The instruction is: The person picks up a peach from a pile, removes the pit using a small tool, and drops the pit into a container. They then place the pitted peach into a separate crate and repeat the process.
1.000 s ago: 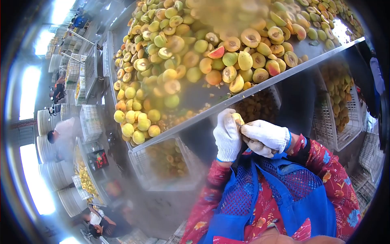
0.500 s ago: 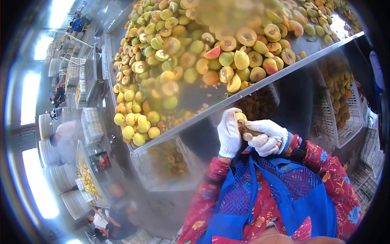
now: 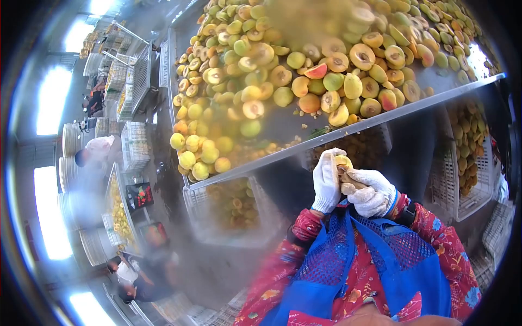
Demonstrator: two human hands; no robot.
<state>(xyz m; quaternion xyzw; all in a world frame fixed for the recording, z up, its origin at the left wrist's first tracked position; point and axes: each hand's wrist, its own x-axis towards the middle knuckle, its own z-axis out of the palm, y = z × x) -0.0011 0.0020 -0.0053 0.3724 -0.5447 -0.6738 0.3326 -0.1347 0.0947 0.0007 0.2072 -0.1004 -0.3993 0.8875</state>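
My left hand [image 3: 326, 183], in a white knit glove, is closed around a small yellow peach [image 3: 343, 161], whose top shows above the fingers. My right hand [image 3: 373, 194], also gloved, is curled shut against the fruit's near side, its thumb side touching it. Whatever lies inside the right fingers is hidden. Brownish stains mark the glove fingertips. Both hands are together in front of my chest, just below the rim of a metal table [image 3: 348, 132]. On that table lies a big heap of peaches [image 3: 326, 81], many cut in half with brown hollows showing.
Below the table edge stand white plastic crates of fruit: one at left [image 3: 204, 217], one at right [image 3: 454, 198], and another partly hidden behind my hands. Small bits lie along the table's rim. Other people, crate stacks and another fruit table [image 3: 116, 190] are at far left.
The view has shifted, so table and hands appear farther right and the table lower. Both hands still hold together around the peach, with only a slight change in the fingers.
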